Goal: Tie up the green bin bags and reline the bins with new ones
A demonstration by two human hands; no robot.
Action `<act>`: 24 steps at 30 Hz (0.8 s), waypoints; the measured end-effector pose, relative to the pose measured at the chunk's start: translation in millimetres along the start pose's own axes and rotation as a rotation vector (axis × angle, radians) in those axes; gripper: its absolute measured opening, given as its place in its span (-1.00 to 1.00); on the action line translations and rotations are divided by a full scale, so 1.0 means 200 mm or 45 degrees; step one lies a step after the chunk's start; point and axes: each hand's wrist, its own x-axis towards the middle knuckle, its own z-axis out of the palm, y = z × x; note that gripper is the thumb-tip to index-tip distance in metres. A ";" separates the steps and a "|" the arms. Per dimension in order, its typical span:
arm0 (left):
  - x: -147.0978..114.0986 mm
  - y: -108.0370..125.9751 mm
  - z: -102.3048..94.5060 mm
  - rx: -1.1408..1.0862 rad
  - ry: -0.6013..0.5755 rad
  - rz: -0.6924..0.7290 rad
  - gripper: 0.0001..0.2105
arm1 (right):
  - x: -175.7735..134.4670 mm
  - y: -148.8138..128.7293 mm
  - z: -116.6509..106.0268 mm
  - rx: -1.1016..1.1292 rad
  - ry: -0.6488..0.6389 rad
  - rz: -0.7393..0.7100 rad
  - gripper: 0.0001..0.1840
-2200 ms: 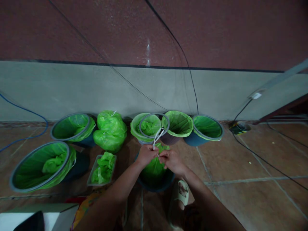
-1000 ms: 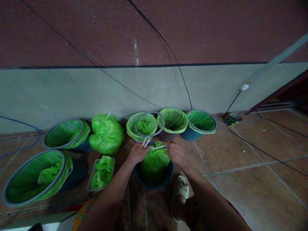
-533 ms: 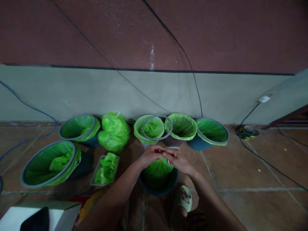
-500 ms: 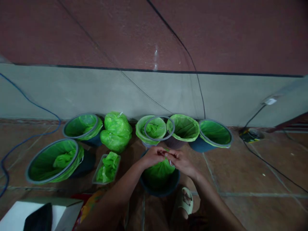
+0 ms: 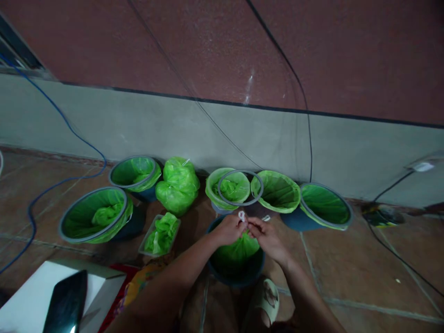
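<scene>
My left hand [image 5: 228,230] and my right hand [image 5: 266,237] meet above a dark blue bin [image 5: 236,280] between my feet. Both are closed at the gathered neck of a green garbage bag [image 5: 238,252] that sits inside this bin. A loop of white drawstring [image 5: 242,215] sticks up by my left fingers, and another white end [image 5: 266,218] shows beyond my right hand. My fingers hide the exact spot where string and plastic meet.
Bins lined in green stand along the wall: a left pair [image 5: 133,173], [image 5: 93,215], and a right one [image 5: 326,203]. A loose grey ring [image 5: 239,203] lies across two lined bins. A tied green bag [image 5: 177,187], a plastic tub [image 5: 159,236], and a phone [image 5: 65,300] are left.
The white drawstring loop now stands up above my left fingers, and a second end shows by my right hand. My hands stay together over the bin; the view has shifted left and tilted.
</scene>
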 end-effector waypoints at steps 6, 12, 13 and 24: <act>0.01 0.00 0.02 -0.214 0.000 -0.264 -0.81 | -0.03 -0.07 -0.06 -0.407 0.162 0.056 -0.71; 0.03 -0.01 0.05 -0.537 0.087 -0.442 -0.90 | -0.03 -0.09 -0.09 -0.317 0.236 0.079 -0.72; 0.03 -0.02 0.05 -0.606 0.107 -0.447 -0.88 | -0.04 -0.09 -0.10 -0.261 0.156 0.064 -0.72; 0.02 -0.05 0.02 -0.232 0.219 -0.145 -0.91 | -0.06 0.01 -0.11 -0.112 -0.121 0.193 -0.74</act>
